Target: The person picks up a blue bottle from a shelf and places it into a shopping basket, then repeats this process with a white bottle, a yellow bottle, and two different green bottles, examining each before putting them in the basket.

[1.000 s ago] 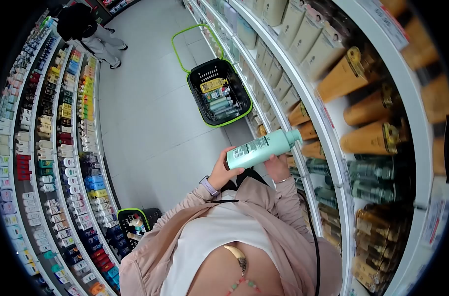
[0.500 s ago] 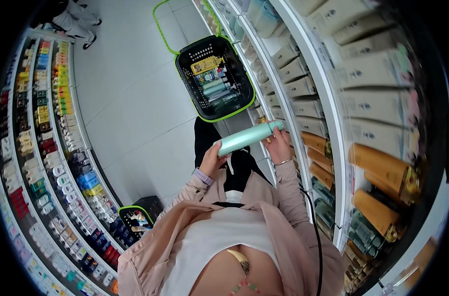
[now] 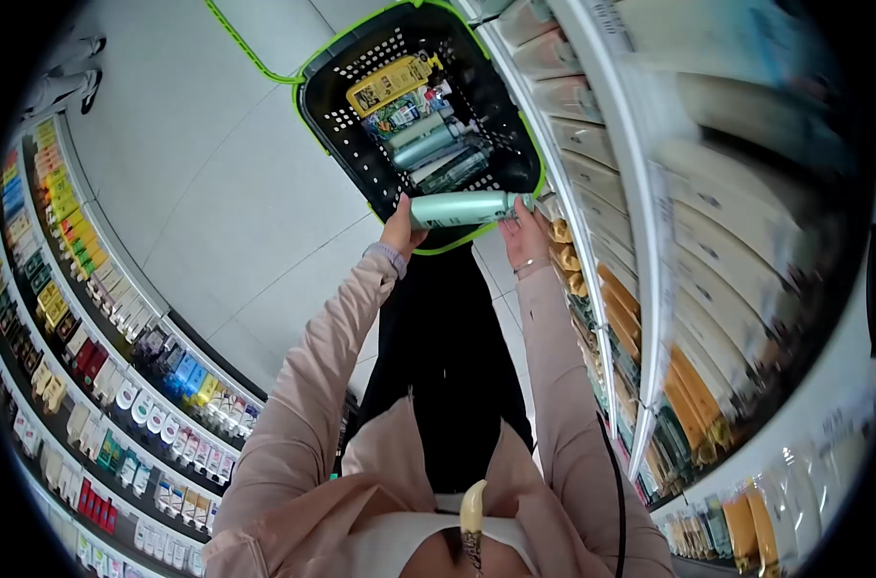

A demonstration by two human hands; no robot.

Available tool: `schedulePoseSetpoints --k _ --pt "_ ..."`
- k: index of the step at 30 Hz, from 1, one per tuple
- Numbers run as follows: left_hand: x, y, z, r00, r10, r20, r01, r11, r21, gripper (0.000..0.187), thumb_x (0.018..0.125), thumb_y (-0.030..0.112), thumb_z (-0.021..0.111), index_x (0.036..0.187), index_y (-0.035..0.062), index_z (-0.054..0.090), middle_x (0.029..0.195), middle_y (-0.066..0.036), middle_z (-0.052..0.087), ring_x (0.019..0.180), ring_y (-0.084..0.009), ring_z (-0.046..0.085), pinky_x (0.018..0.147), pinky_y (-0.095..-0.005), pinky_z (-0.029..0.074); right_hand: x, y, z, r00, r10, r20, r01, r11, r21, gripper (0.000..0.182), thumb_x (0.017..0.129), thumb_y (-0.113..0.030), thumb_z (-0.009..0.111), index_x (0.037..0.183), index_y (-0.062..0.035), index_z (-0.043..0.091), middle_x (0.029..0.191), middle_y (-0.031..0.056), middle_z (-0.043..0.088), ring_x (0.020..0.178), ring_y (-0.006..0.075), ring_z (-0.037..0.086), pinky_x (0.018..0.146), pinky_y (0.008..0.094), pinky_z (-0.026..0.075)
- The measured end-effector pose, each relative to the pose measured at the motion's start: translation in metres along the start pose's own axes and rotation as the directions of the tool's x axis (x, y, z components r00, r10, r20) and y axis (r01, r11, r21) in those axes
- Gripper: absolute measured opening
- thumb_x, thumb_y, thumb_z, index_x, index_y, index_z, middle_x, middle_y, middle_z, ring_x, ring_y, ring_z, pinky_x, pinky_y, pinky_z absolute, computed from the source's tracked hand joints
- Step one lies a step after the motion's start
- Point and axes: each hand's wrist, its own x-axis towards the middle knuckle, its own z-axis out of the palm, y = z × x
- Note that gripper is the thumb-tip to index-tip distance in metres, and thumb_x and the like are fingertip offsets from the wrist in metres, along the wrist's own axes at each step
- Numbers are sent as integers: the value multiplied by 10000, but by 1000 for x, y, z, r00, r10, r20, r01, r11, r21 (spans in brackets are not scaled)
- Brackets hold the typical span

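A pale green bottle (image 3: 457, 209) lies level between my two hands, over the near rim of a black shopping basket (image 3: 308, 135) with green edging. My left hand (image 3: 400, 227) grips the bottle's base end, while my right hand (image 3: 525, 231) holds its cap end. Inside the basket are a yellow pump bottle (image 3: 390, 87), a colourful patterned pack (image 3: 399, 118), a light green bottle (image 3: 426, 144) and a dark green bottle (image 3: 454, 170). The basket's green handle (image 3: 240, 48) is folded out to the left.
Shelves of bottles and tubes (image 3: 582, 144) rise close on the right. On the left, a curved shelf unit (image 3: 120, 328) carries many small packaged goods. Another person's legs and shoes (image 3: 89, 89) show at the upper left, on the tiled floor (image 3: 207, 193).
Both hands have moved forward with the bottle, from in front of my body to over the basket's near edge. The basket appears larger and nearer, and my view has tilted.
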Motion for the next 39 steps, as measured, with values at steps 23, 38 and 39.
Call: schedulePoseSetpoints --k 23,38,39 --pt "185 -11 -15 921 -115 -372 159 983 92 466 809 252 469 1212 118 278 1283 -131 258 1118 -328 347 879 -442 345 222 104 2 974 214 -67 -223 888 -403 539 789 -274 556 1263 -163 323 1239 54 384 1170 242 334 920 430 269" --pt "38 32 -22 999 -16 -42 28 950 310 372 817 217 459 1157 69 425 942 -72 544 842 -194 538 721 -333 438 51 75 -28 904 425 49 -286 686 -669 407 754 -252 537 1134 -134 451 1052 9 560 927 137 508 768 348 381" --pt "28 46 -27 997 41 -60 -24 963 270 345 811 193 468 1130 66 438 885 -61 546 793 -177 544 693 -320 444 29 71 -30 890 451 68 -293 679 -674 424 746 -253 546 1139 -126 448 1066 21 553 928 140 506 763 334 388"
